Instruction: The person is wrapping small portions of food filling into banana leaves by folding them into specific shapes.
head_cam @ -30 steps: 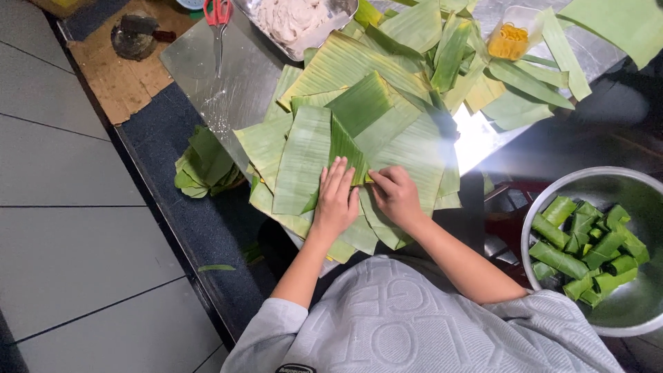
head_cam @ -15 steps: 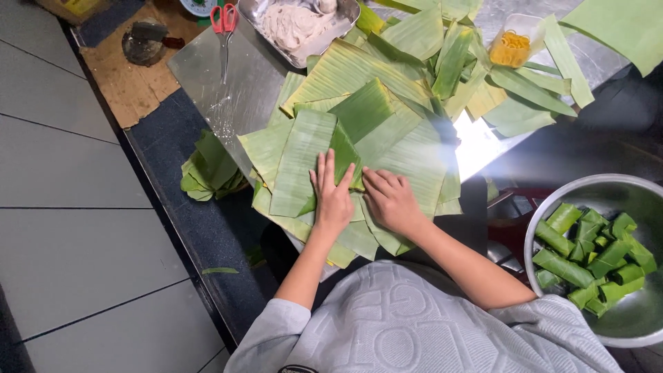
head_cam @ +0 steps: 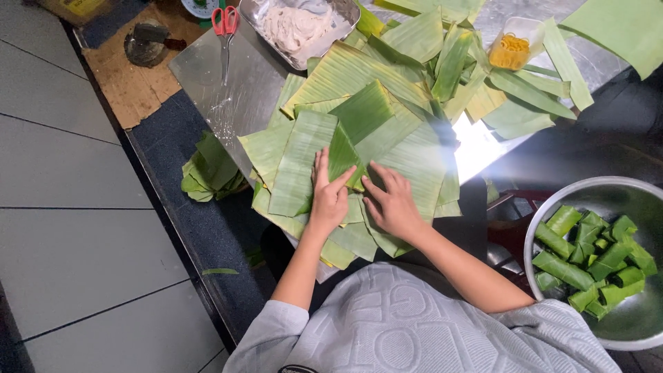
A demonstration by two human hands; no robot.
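Observation:
My left hand (head_cam: 329, 197) and my right hand (head_cam: 391, 202) press down side by side on a small folded piece of banana leaf (head_cam: 343, 160) that stands up between the fingers. Under them lies a spread pile of cut banana leaves (head_cam: 359, 117) on a shiny metal table (head_cam: 228, 90). Both hands grip the fold, fingers flat against the leaf below.
A metal tray of white dough (head_cam: 297, 27) and red-handled scissors (head_cam: 225, 24) lie at the table's far side. A small tub of yellow bits (head_cam: 512, 47) sits far right. A steel bowl (head_cam: 552, 214) with several wrapped leaf parcels (head_cam: 587, 255) stands at right. Leaf scraps (head_cam: 207, 173) lie on the floor.
My hands stay on the fold, fingers shifted slightly closer around it. The view has drifted a little, bringing the tray and scissors further into the picture.

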